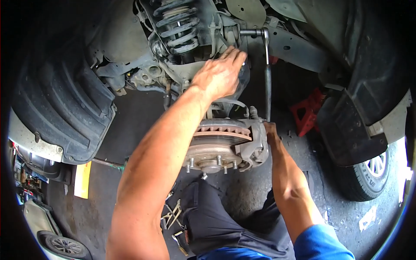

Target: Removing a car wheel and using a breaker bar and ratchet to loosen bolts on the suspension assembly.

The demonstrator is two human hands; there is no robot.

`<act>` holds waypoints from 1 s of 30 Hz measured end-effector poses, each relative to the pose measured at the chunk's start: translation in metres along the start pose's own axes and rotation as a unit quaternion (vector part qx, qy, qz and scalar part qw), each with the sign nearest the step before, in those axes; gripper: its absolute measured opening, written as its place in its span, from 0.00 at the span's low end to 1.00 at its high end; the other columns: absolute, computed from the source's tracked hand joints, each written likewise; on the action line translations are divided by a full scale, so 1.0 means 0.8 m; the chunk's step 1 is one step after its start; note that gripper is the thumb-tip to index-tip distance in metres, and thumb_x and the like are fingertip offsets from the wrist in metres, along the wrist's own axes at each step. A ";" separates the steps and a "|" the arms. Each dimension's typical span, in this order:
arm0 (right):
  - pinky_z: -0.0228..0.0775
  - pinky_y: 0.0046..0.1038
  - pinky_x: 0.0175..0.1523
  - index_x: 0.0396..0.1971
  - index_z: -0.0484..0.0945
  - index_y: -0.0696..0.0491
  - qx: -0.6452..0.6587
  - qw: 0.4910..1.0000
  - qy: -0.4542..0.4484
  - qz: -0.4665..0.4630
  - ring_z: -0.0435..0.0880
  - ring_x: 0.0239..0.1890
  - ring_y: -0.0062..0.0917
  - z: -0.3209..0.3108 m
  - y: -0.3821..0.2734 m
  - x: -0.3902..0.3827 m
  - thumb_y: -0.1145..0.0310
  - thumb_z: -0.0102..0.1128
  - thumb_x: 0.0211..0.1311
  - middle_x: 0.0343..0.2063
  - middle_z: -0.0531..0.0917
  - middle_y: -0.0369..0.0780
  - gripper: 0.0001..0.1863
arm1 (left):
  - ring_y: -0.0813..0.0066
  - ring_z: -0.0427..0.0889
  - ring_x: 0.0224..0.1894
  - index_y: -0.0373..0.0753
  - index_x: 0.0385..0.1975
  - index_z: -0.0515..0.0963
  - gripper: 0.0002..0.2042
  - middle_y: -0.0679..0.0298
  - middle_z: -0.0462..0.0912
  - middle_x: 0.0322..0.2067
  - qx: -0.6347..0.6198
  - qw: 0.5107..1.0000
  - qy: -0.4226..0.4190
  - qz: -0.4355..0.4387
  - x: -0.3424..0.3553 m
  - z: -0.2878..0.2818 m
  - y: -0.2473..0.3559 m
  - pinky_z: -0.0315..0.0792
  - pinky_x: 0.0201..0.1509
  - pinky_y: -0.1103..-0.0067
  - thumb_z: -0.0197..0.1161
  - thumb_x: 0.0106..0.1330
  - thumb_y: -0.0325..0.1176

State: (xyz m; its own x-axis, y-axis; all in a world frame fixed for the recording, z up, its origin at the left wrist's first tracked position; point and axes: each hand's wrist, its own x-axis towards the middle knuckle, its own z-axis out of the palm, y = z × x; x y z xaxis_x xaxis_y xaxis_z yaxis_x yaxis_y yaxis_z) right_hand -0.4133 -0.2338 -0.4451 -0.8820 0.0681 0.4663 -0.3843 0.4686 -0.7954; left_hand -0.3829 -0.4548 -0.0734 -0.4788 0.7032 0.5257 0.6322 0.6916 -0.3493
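Up by the suspension joint, my left hand (pixel 221 73) reaches in with its fingers bent together and tips turned down. What those fingers close on is hidden behind the hand. A long-handled ratchet (pixel 268 82) hangs down from a socket (pixel 252 32) seated at the upper joint. At the handle's lower end is my right hand (pixel 270 128), closed round it beside the brake caliper (pixel 259 145); the caliper hides most of the fingers. The brake disc (pixel 221 139) and the hub (pixel 208 164) with its bare studs sit below my left forearm.
A coil spring (pixel 177 26) stands at the top. Plastic arch liners (pixel 60 112) flank the bay. A red jack stand (pixel 307 113) is at right, near a loose wheel (pixel 370 180). Several tools (pixel 174 214) lie on the floor by my legs. Another car (pixel 52 229) stands lower left.
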 end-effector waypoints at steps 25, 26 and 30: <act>0.69 0.36 0.26 0.15 0.77 0.63 0.254 0.949 -0.125 0.135 0.83 0.23 0.34 -0.028 0.042 -0.021 0.71 0.53 0.52 0.14 0.79 0.45 0.12 | 0.61 0.63 0.66 0.36 0.53 0.65 0.26 0.54 0.68 0.57 -0.060 0.995 -0.066 -0.032 0.020 -0.024 0.018 0.77 0.52 0.65 0.60 0.58 0.42; 0.68 0.36 0.26 0.14 0.76 0.62 0.078 0.978 -0.075 0.178 0.83 0.22 0.34 -0.024 0.059 -0.021 0.72 0.53 0.51 0.13 0.78 0.44 0.12 | 0.58 0.65 0.64 0.37 0.56 0.64 0.28 0.53 0.68 0.58 -0.067 0.995 -0.059 -0.032 0.030 -0.024 0.026 0.76 0.54 0.64 0.58 0.61 0.48; 0.62 0.34 0.22 0.11 0.74 0.62 0.069 0.932 -0.035 0.354 0.77 0.17 0.30 0.016 -0.025 -0.004 0.69 0.56 0.48 0.10 0.75 0.43 0.13 | 0.46 0.74 0.55 0.40 0.59 0.64 0.32 0.47 0.72 0.56 -0.178 0.975 -0.063 -0.120 0.014 -0.046 0.004 0.71 0.58 0.60 0.51 0.64 0.59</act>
State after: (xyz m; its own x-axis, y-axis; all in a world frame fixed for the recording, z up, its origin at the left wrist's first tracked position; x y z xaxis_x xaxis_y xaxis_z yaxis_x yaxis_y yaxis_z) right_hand -0.4063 -0.2550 -0.4356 -0.9416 0.2576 -0.2168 0.2734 0.2094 -0.9388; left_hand -0.3634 -0.4508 -0.0402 -0.6966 0.5579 0.4511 0.6525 0.7541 0.0749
